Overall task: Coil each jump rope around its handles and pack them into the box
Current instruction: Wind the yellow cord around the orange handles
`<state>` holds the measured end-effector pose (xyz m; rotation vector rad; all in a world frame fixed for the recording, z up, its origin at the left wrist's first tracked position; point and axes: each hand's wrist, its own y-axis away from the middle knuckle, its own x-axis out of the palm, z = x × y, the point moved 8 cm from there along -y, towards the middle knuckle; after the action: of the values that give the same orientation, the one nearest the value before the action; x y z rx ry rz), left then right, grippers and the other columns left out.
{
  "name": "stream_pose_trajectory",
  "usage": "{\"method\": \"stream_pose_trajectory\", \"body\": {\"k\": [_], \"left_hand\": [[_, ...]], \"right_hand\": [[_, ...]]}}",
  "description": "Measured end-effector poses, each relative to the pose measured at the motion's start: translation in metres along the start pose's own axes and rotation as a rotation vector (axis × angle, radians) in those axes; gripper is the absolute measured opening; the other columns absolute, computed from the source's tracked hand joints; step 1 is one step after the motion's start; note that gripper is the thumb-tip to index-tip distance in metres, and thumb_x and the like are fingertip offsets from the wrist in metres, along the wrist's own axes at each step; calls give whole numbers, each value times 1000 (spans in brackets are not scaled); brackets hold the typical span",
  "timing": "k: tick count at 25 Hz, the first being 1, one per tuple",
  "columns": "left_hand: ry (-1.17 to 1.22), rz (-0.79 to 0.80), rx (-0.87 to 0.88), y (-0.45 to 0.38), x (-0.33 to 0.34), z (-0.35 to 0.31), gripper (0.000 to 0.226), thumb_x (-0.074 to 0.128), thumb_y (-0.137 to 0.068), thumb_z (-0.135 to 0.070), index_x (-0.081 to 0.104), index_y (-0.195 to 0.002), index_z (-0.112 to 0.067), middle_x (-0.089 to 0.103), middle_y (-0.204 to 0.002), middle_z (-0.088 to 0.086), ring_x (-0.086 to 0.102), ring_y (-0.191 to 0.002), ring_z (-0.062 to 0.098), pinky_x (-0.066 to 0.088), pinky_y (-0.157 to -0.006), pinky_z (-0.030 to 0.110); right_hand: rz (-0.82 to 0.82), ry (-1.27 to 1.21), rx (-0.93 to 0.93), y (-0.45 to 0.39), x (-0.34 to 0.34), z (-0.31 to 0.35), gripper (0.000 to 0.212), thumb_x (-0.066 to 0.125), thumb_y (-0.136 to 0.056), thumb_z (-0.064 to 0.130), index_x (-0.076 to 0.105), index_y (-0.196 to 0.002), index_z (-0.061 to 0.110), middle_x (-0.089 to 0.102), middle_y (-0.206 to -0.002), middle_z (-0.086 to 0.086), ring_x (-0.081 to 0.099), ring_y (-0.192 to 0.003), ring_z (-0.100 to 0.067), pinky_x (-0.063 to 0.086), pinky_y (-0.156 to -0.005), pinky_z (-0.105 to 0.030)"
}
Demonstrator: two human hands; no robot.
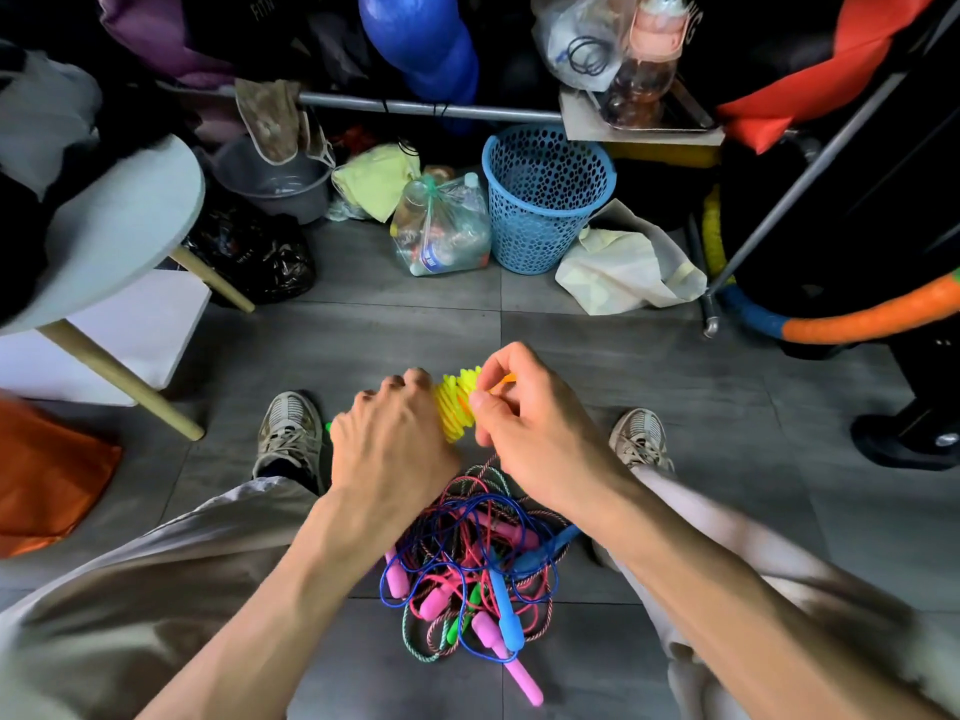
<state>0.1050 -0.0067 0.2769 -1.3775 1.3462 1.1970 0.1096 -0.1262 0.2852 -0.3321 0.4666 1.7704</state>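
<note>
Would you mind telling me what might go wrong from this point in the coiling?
1. The yellow rope is wound only between the left hand and right hand; if either grip loosens, the coil may spring undone.
2. The remaining ropes lie in one tangled pile on the floor, so pulling one out could drag or knot the others.
3. No box can be clearly identified in view, so the coil may have to be held while searching.

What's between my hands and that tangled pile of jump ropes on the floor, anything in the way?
Nothing visible blocks the way. The pile of jump ropes lies on the floor just below both hands. But the left hand grips the yellow coiled rope and the right hand pinches it, so both are occupied. No box is in view.
</note>
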Motion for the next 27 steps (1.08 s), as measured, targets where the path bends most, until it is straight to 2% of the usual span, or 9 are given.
{"method": "stream_pose_trajectory", "body": {"k": [5,7,9,11,17,20,23,25,27], "left_hand": [[533,137,-174,-8,14,20,29,48,-61,-44,53,-63,-16,60,-63,7,61,-70,39,38,-57,30],[844,219,-209,-7,16,15,19,51,-58,-32,57,-51,-16,52,-52,2,44,-51,31,35,-54,29],[1096,312,-178,-3,15,4,4,55,-52,-15,56,-49,-12,45,-50,3,36,-51,20,31,-54,32],[1212,373,-92,-1,13,-3,19,58,-49,-6,52,-63,6,39,-56,10,32,-52,19,28,-53,32],[1272,370,167,4,-4,-16,31,58,-48,-1,37,-65,14,26,-63,29,18,-59,40,18,-53,41],[1187,259,248,-1,-16,-2,31,63,-51,-9,48,-68,11,39,-64,32,32,-55,31,28,-47,43],[1012,199,393,4,-33,-7,14,64,-53,-19,52,-58,-20,44,-51,0,34,-49,9,30,-45,22],[923,158,486,12,-42,-16,38,72,-55,-3,52,-62,-35,50,-54,-18,41,-47,-1,33,-49,7],[792,80,600,20,-46,-22,48,77,-58,0,59,-85,-36,61,-71,-27,57,-64,-10,38,-61,1]], "right_hand": [[170,-235,-77,8,7,21,17,48,-97,2,43,-93,18,63,-77,-4,47,-46,1,33,-50,-11],[228,-306,-85,8,1,27,13,47,-98,1,43,-97,13,61,-76,-8,45,-43,0,32,-44,-10],[270,-378,-72,7,-9,30,14,50,-98,2,43,-96,14,60,-71,-8,39,-41,-2,30,-39,-11],[304,-434,-66,3,-21,30,17,59,-94,8,46,-88,17,61,-65,-7,38,-44,-11,30,-38,-18],[484,-475,-90,8,-41,28,22,71,-80,7,50,-82,15,62,-61,-5,53,-54,-15,41,-52,-24],[536,-323,-91,7,-56,13,21,68,-82,-3,53,-86,10,61,-67,-1,58,-62,-13,46,-64,-17],[532,-357,-74,6,-69,7,16,68,-80,-3,57,-86,8,63,-68,-4,59,-61,-14,47,-62,-17],[539,-534,-4,4,-73,5,18,72,-69,-1,61,-79,8,62,-64,-9,58,-54,-16,48,-54,-20],[490,-650,120,-3,-69,-6,10,58,-63,1,57,-67,10,59,-56,-11,52,-45,-17,44,-44,-21]]}}
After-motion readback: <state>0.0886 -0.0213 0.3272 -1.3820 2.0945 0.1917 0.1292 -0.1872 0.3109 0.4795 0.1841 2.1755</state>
